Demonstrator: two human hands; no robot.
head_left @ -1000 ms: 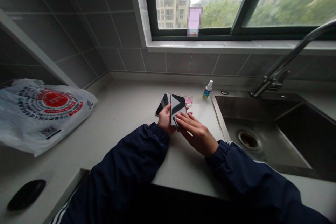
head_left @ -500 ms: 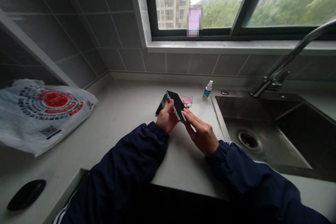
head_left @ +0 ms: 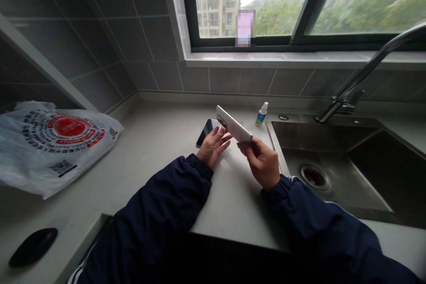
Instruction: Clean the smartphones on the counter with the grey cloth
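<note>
A mobile phone (head_left: 234,128) with a pale back is tilted above the counter, its camera end pointing up and left. My right hand (head_left: 264,162) grips its lower right end between thumb and fingers; a small grey bit under the thumb is too unclear to name. At the camera end is my left hand (head_left: 211,145), fingers apart, close to the phone's edge; I cannot tell whether it touches. Beyond the left hand a second phone (head_left: 203,133) lies dark side up on the counter, partly covered by that hand.
A small spray bottle (head_left: 261,114) stands by the sink (head_left: 336,177), below the faucet (head_left: 353,80). On the left lies a white plastic bag (head_left: 76,151) with red and black print. A black oval object (head_left: 33,247) rests on the counter (head_left: 156,142) at front left.
The phone has been turned over from dark screen to pale back. My left hand has loosened from it, and my right hand now grips its lower end.
</note>
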